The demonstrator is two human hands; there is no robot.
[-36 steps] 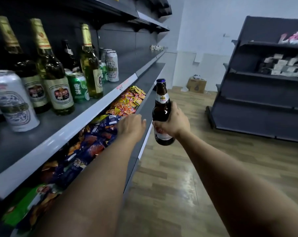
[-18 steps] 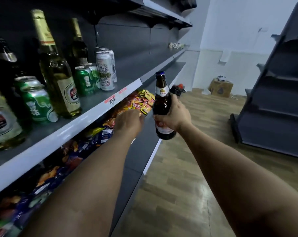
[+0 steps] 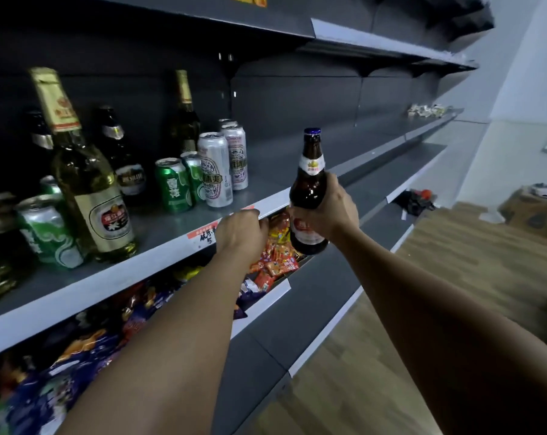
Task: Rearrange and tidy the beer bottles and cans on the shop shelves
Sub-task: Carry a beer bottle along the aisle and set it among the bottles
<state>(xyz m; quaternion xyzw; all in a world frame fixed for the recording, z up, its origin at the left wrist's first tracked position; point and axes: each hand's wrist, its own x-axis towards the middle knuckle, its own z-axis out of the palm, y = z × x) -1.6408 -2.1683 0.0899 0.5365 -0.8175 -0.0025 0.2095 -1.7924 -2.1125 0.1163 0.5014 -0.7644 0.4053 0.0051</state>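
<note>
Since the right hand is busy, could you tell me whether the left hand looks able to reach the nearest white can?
Probably yes: the left hand holds nothing, and bare shelf lies before the white can.

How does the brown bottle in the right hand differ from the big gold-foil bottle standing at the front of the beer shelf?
The brown bottle is dark amber with a blue cap; the gold-foil bottle is green glass with a gold-wrapped neck. The brown bottle is gripped off the shelf by the right hand; the gold-foil bottle stands on the shelf. The brown bottle looks smaller. Both are upright and labelled.
</note>
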